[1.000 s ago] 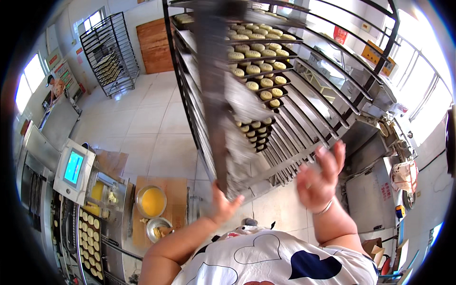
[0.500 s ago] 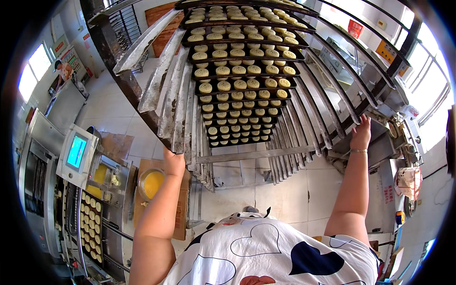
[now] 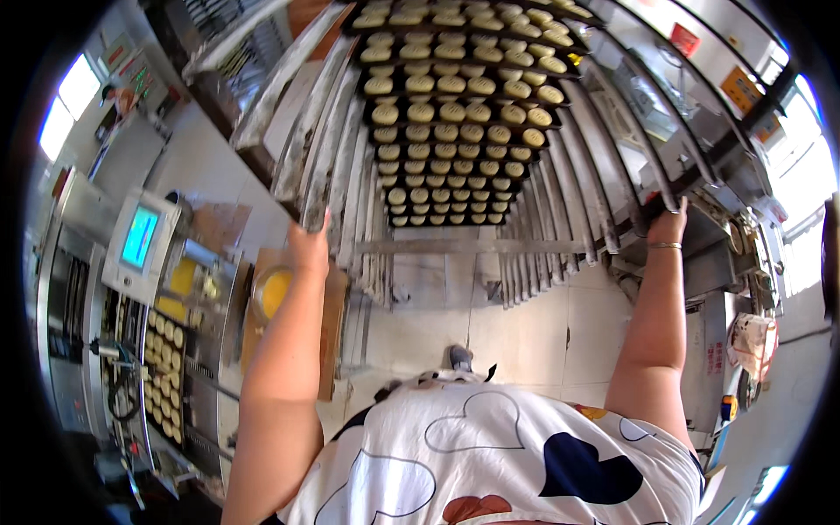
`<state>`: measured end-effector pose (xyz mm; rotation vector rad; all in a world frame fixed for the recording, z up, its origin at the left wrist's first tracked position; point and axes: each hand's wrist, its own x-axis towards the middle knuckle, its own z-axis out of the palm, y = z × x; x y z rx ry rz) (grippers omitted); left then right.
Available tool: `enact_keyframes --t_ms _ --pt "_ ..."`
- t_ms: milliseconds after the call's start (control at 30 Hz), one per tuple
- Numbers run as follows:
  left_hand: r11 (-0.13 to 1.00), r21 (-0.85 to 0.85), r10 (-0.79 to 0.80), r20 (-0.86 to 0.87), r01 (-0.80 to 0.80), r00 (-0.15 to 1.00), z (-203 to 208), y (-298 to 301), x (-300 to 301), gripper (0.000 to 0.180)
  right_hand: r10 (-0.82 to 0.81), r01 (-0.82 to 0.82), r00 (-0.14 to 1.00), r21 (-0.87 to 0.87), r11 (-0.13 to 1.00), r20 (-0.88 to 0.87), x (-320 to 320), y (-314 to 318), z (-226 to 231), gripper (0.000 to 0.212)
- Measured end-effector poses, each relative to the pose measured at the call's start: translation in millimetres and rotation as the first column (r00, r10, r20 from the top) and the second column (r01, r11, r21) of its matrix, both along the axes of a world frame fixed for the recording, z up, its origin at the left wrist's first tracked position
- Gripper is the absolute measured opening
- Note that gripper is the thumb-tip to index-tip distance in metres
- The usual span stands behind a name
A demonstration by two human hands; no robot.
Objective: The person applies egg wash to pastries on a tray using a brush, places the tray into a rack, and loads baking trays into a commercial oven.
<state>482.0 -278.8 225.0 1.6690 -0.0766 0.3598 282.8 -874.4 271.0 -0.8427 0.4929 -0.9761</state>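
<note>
Straight ahead, a tall metal rack (image 3: 472, 248) of round cakes (image 3: 451, 113).
The left hand (image 3: 308, 248) is closed around its left post (image 3: 254, 164), the right hand (image 3: 668, 228) around its right post (image 3: 739, 153); the cakes sit in rows on dark trays (image 3: 400, 88).

Left hand (image 3: 309, 245) grips the tall rack (image 3: 464, 248) of round pastries (image 3: 451, 113); right hand (image 3: 668, 227) apparently does too.

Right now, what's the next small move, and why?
Probably a slow, even push: the left hand and right hand grip opposite sides of the rack, which carries many round pastries that a jolt might shift.
</note>
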Motion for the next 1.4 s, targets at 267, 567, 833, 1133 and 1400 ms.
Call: enact_keyframes --t_ms 267,567,833,1133,1400 --pt "0.994 -0.09 0.075 0.072 -0.069 0.995 -19 28 -6 0.031 0.326 -0.313 0.944 -0.191 0.93 0.043 -45 33 14 0.033" --pt "0.995 -0.051 0.093 0.101 -0.088 0.991 -19 57 -9 0.034 0.343 -0.312 0.939 -0.334 0.89 0.036 -82 78 19 0.035" --pt "0.963 -0.263 0.044 -0.032 -0.051 0.999 -18 87 12 0.042 0.284 -0.23 0.957 -0.441 0.868 0.059 -91 163 28 0.044" --pt "0.98 -0.185 0.061 -0.06 -0.071 0.996 -11 83 1 0.018 0.234 -0.179 0.966 -0.366 0.913 0.111 -90 158 16 0.049" --pt "0.992 0.105 0.074 -0.074 -0.066 0.994 1 84 -4 0.023 0.149 -0.106 0.984 -0.358 0.928 0.095 -87 156 11 0.043"
